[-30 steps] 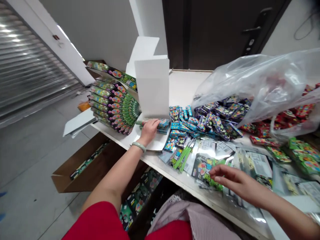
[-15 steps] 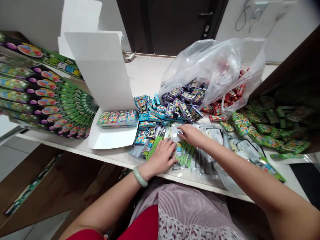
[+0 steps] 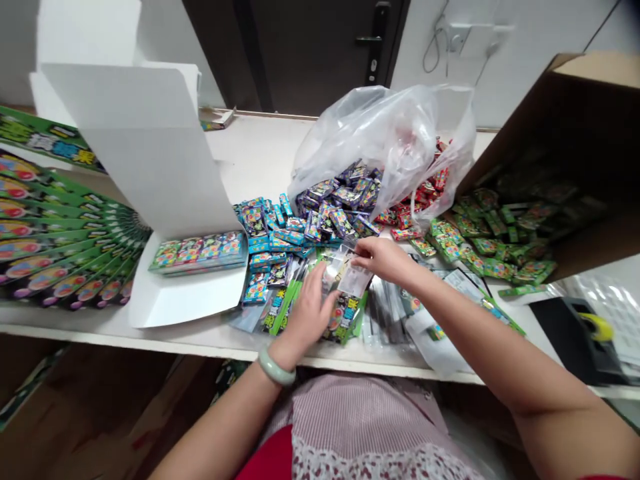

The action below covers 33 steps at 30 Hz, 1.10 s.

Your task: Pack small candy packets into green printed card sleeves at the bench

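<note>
My right hand [image 3: 380, 261] is closed, thumb and fingers pinching the upper edge of a clear plastic pouch [image 3: 354, 283] that has a pale label and a green and black printed front. My left hand [image 3: 306, 312] lies against the pouch's left side with fingers stretched and thumb apart. Beneath that hand are more green printed pouches [image 3: 274, 312], partly covered by it. Beyond both hands lie small wrapped candies: blue ones [image 3: 289, 236] and a heap of purple ones [image 3: 345, 195].
An open white box [image 3: 187, 297] with candy packs inside stands at left, beside fanned printed cards [image 3: 60, 247]. A clear bag [image 3: 370, 127] covers purple and red candies [image 3: 425, 193]. Green candies [image 3: 493, 233] spill from a cardboard box [image 3: 575, 153]. A tape dispenser [image 3: 595, 327] sits far right.
The view has swung right. My right hand has taken hold of the pouch's upper edge and lifted it slightly. My left hand has shifted to the pouch's left side.
</note>
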### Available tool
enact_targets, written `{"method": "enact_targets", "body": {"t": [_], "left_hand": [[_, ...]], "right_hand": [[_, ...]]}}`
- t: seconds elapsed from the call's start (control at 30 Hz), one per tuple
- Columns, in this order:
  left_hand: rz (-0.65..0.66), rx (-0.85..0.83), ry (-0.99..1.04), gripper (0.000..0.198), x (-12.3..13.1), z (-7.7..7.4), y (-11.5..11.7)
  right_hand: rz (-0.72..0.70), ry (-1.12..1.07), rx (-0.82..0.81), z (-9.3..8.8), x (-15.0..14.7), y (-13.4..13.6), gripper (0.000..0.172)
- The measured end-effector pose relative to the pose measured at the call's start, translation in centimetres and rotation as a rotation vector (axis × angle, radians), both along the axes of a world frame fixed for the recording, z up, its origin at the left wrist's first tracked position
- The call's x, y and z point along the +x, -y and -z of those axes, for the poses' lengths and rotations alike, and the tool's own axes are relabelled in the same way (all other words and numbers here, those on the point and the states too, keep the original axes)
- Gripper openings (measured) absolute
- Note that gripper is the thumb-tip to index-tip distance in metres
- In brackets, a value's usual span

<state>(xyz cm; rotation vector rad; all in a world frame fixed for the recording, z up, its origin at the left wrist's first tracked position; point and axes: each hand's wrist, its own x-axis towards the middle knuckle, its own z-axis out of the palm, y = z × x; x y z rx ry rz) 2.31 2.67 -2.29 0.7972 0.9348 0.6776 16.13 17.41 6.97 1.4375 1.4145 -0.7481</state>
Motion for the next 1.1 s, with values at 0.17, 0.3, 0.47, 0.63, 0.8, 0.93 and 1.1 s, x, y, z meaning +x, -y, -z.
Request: {"method": "enact_targets", "body": {"t": [0.17,0.3,0.47,0.63,0.8,0.93,1.1], "left_hand": [[0.014,0.015,0.156,0.021,-0.8,0.6,-3.7],[0.124,0.324,0.081,0.027,-2.4,0.4,-4.8],[0.131,0.546,-0.134,0.043,-2.9,-0.2,-5.0],[0.213,0.432,-0.141,0.034,-2.6,-0.4,-4.0],[0.078,-0.015,-0.017,0.031,-2.4,-0.2,-2.9],[-0.072,-0.484,0.224,0.043,-2.1,-1.0,-3.2],[-0.127,-0.733,0.532,0.044,-1.3,-1.8,-3.9]], "right_hand": [[0.466,-0.207,0.058,-4.2,-1.2,-0.7,0.012],[0.987,-0.370,-0.092,-5.2,-0.4,1.0,0.011],[1.247,-0.434,0.039,-4.9,0.5,2.6,0.003],[1.111,-0.430,0.023,-5.2,-0.1,2.7,0.009],[0.664,-0.381,0.439,-6.4,-1.9,4.9,0.025],[0.939,-0.360,0.555,-6.7,-2.4,7.5,0.069],[1.302,-0.445,0.284,-5.7,-1.6,8.4,0.035]]}}
